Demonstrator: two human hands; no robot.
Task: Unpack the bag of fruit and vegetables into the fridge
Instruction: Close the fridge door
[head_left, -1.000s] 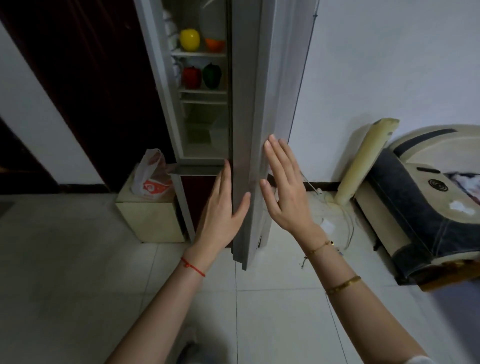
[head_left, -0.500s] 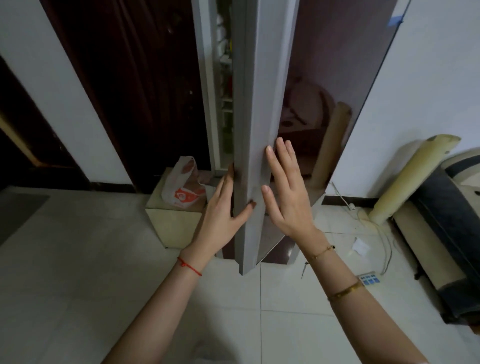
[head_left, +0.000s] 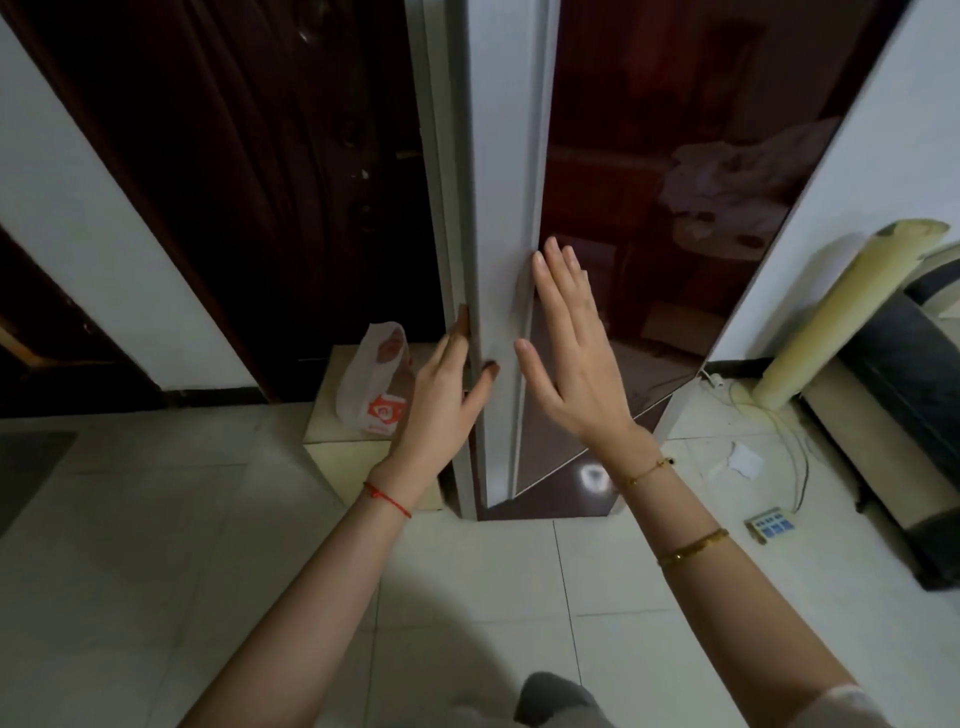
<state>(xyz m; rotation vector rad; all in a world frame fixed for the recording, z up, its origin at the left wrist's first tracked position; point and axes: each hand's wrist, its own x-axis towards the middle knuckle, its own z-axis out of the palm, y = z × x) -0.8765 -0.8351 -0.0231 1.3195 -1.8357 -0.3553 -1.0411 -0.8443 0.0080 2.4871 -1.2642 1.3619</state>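
Hands on the edge of a nearly shut fridge door (head_left: 506, 208), seen from above, with only a narrow gap showing beside the fridge body (head_left: 436, 156). Starting at the left, left hand (head_left: 441, 400) loosely open, fingertips tucked behind the door's inner lip, thumb resting on the pale edge face, gripping nothing firmly. Good practice here, as a judgement: slide those fingertips out of the gap first, to avoid a pinch against the seal. Then push with the flat of the hand on the outer face only. Further right, right hand (head_left: 571, 353) flat and open, fingers pressed side by side, held against or just off the dark glossy front panel; contact not certain from this angle. Sensible to press slowly and evenly with that palm near the opening edge, at about mid height, until the seal seats along the whole side. Finish with a light tug to check the seal. As for the task's thing: white plastic bag (head_left: 376, 387) with an orange print, slumped on a low cream box (head_left: 327, 415) on the floor. Bag just beside the left hand, to its left, and apparently not touching it. Contents not visible.
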